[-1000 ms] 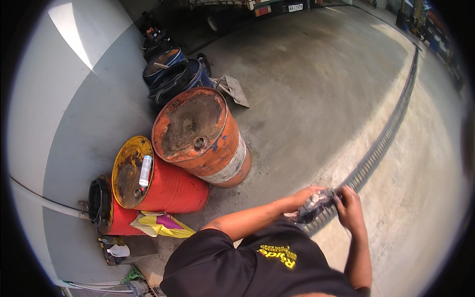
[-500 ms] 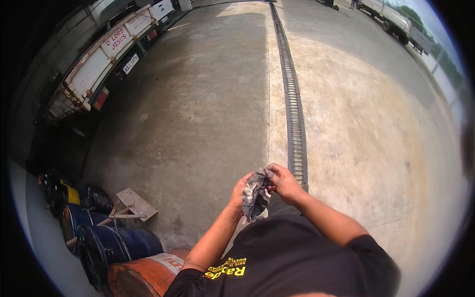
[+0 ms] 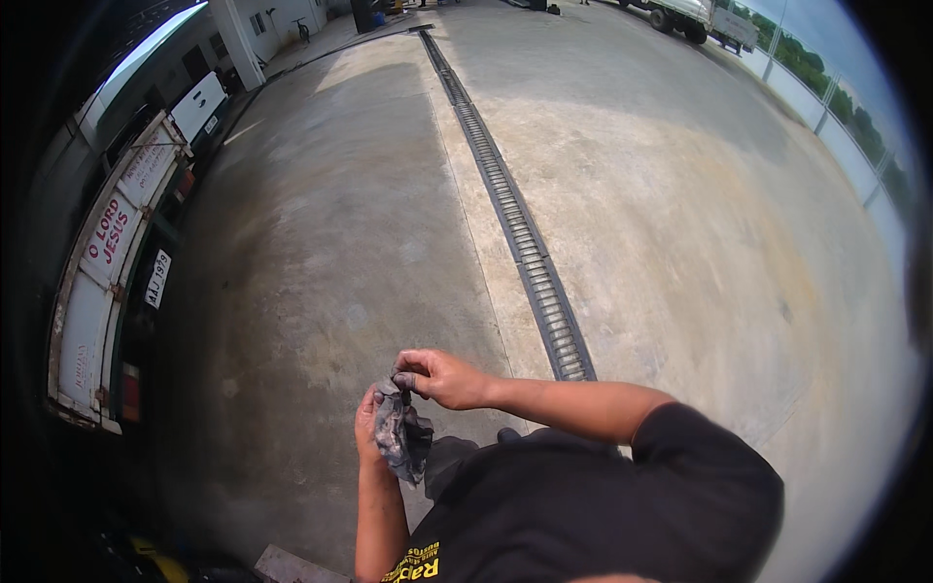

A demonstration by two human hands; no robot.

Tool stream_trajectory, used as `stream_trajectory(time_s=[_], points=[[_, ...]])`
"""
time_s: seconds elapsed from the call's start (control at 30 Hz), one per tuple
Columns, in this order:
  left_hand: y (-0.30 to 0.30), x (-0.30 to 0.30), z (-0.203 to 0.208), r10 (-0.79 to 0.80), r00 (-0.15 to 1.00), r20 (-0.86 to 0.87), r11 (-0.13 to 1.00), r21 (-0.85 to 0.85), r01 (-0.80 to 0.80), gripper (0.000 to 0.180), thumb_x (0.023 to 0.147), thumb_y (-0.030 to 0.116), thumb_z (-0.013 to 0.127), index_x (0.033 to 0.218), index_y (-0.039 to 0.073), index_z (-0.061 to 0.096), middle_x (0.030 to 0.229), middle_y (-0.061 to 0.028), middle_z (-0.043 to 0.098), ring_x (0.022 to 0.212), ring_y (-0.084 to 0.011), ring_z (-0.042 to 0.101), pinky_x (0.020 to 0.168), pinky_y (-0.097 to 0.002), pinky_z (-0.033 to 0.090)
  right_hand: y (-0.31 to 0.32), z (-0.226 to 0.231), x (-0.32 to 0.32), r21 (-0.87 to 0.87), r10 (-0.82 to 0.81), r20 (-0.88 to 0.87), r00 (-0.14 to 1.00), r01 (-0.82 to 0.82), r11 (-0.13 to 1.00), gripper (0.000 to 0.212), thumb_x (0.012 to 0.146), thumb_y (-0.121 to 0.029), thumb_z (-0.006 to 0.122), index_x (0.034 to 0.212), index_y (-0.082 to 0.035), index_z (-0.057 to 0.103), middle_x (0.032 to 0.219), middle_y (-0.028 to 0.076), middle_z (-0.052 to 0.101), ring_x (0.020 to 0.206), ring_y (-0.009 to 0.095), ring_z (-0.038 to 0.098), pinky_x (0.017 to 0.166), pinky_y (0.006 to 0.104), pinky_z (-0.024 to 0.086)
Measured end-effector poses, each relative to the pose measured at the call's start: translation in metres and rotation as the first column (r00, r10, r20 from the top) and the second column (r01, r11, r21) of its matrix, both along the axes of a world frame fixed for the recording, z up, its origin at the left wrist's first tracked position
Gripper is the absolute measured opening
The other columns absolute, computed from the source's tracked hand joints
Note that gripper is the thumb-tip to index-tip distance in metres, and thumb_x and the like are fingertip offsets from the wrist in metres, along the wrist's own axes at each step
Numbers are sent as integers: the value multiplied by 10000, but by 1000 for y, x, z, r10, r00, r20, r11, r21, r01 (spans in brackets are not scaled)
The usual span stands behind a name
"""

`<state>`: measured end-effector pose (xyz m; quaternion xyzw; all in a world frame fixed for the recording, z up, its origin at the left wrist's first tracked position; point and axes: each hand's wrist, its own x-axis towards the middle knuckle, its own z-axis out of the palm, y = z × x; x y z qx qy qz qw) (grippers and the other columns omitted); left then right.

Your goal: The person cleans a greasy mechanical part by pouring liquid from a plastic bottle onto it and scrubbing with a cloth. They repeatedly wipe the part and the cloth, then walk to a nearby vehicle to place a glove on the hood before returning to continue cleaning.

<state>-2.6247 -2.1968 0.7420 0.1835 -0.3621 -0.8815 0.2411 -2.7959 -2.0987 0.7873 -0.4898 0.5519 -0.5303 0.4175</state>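
Observation:
A crumpled, grey-and-black stained rag (image 3: 401, 437) hangs in front of my body. My left hand (image 3: 366, 424) is closed around its left side, with most of the fingers hidden behind the cloth. At the upper end, my right hand (image 3: 439, 377) pinches the rag between thumb and fingers, and dark smudges show on those fingertips. Both hands are close together, just ahead of my black shirt.
A metal drain grate (image 3: 520, 228) runs across the concrete floor (image 3: 661, 194). To the left stands a truck with a white tailgate (image 3: 112, 233), and a white pickup (image 3: 197, 104) beyond it. Another truck (image 3: 680, 15) is far right. A flat board (image 3: 292, 565) lies at lower left.
My view has swung to the right, so the drums at lower left have left the picture. Both hands still hold the rag, with my right forearm now reaching more sideways across.

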Motion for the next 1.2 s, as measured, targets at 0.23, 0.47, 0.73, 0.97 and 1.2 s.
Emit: stream_trajectory(time_s=[0.23,0.47,0.73,0.97,1.2], points=[[-278,-115,-80,187,980,-73,980,-59,-191,323,1034,220,485,1210,-18,615,1023,-67,685,802,-148,674,683,-292,573,-312,-64,-109,68,10,125,992,-18,998,123,1042,-137,559,1061,-21,594,904,37,651,859,120,590,777,325,491],[-592,-268,-8,-112,978,178,992,74,100,246,1040,234,564,1117,10,632,896,-36,673,663,-104,636,609,-257,538,-595,-7,-291,-75,57,-672,739,-145,987,165,948,-114,610,1075,-9,600,997,160,668,956,388,645,802,465,504],[-898,-471,-19,91,994,-58,985,-140,-98,218,1049,220,585,1187,51,597,1014,-34,663,862,-102,636,751,-262,535,-916,-38,-448,-56,-9,555,832,49,997,162,1047,-237,605,1069,-77,599,947,-33,616,886,52,569,781,257,480],[-1191,-564,-14,148,989,25,978,-153,-142,278,1048,291,574,1121,30,637,1016,-43,666,881,-132,639,801,-274,524,-1222,-29,-573,53,131,133,982,-139,989,145,1036,-175,583,1069,-35,590,955,8,639,889,110,580,829,309,484],[-1464,-619,8,249,956,156,926,250,-283,224,1041,211,521,1065,23,640,883,-41,661,685,-140,639,600,-291,559,-1534,-8,-657,-175,228,-652,723,-437,883,161,922,-117,641,1058,-40,602,956,127,661,949,312,600,836,438,488]])
